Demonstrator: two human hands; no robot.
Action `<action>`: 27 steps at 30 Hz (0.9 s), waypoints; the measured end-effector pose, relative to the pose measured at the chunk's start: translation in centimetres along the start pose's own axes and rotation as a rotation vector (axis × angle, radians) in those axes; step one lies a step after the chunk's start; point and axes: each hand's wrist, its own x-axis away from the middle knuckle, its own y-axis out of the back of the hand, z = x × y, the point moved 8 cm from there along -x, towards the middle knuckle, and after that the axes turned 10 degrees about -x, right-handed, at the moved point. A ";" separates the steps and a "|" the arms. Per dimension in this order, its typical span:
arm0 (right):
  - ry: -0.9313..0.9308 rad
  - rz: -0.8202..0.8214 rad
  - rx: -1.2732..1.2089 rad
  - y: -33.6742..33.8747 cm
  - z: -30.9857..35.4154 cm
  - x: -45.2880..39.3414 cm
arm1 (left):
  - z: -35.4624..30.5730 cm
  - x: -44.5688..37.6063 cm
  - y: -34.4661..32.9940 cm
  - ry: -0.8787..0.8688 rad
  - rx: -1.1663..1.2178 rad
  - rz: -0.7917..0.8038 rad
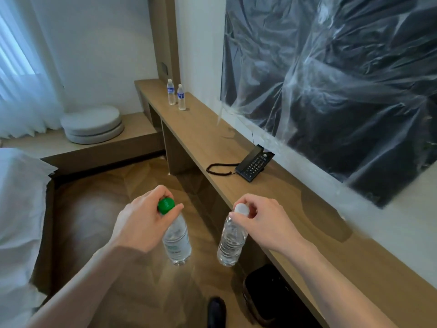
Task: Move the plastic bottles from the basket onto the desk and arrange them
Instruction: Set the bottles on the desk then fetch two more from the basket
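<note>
A person's left hand (144, 218) pinches the green cap of a clear plastic bottle (177, 240), which hangs upright below the fingers over the wooden floor. The right hand (262, 218) pinches the white cap of a second clear bottle (231, 240), hanging the same way just off the desk's (208, 136) front edge. The two carried bottles are near each other but apart. On the long wooden desk, a black telephone (254, 163) sits by the back edge against the wall, ahead of the right hand. Two small water bottles (176, 94) stand side by side near the desk's far end. A dark bin (267, 292) sits under the desk below the right forearm.
</note>
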 end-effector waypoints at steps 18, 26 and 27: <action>0.090 0.170 0.012 -8.2 7.9 -37.9 | 14.8 -31.7 -2.1 0.112 -0.048 -0.009; 0.098 0.124 -0.025 -12.7 12.1 -52.6 | 23.7 -44.4 -1.4 0.125 0.007 -0.036; 0.094 0.111 -0.028 -13.4 12.5 -54.2 | 24.8 -46.1 -1.6 0.102 0.006 -0.024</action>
